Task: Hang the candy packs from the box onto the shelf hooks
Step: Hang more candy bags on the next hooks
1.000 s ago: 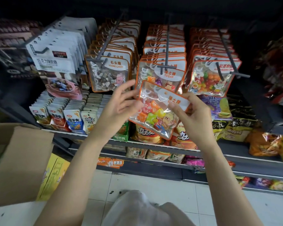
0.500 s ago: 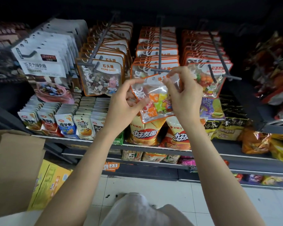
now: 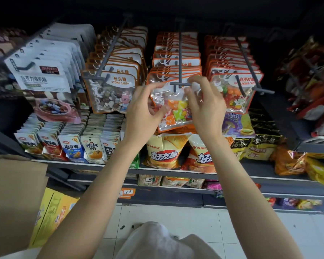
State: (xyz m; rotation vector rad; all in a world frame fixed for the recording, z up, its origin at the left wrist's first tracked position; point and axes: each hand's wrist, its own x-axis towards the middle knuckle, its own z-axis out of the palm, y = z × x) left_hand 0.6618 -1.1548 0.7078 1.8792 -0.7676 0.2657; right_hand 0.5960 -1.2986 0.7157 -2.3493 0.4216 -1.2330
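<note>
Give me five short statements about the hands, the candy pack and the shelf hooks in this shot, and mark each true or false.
1. Both hands, left hand and right hand, hold the candy pack. True.
2. The pack is held at the middle hook. True.
3. The stone candy packs hang right of the middle hook. False: they hang to its left.
4. The cardboard box stands at the right edge. False: it is at the lower left.
5. Chip bags sit on the shelf below the hooks. True.

Clear, orange-trimmed candy pack [image 3: 176,111] shows orange, yellow and green sweets.
</note>
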